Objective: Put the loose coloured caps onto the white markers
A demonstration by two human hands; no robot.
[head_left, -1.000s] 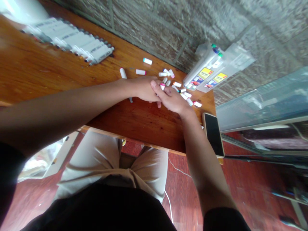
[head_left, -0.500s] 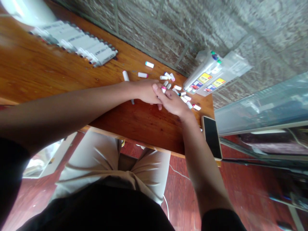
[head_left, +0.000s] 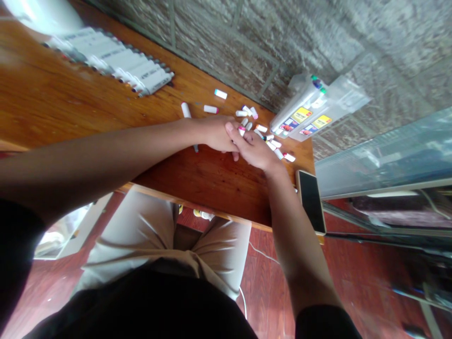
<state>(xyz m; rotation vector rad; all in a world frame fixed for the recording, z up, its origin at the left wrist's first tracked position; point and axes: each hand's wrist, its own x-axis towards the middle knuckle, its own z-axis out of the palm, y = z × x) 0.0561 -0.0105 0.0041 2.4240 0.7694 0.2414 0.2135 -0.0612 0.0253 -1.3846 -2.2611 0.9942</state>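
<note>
My left hand [head_left: 218, 133] and my right hand [head_left: 254, 149] meet above the wooden table. A white marker cap with a pink end [head_left: 241, 130] sits between the thumb and fingers of my right hand. The fingers of my left hand are curled and mostly hidden behind the right one, so what they hold does not show. A marker [head_left: 186, 111] lies on the table, partly covered by my left wrist. Several loose white caps with coloured ends [head_left: 271, 144] are scattered just beyond and to the right of my hands.
A long row of grey markers [head_left: 116, 61] lies at the left, near a white rounded object [head_left: 44, 16]. Clear plastic marker cases [head_left: 300, 110] stand against the stone wall [head_left: 226, 42]. A phone [head_left: 311, 202] rests at the table's right edge.
Both hands stay together in nearly the same place and pose. The view has shifted very slightly.
</note>
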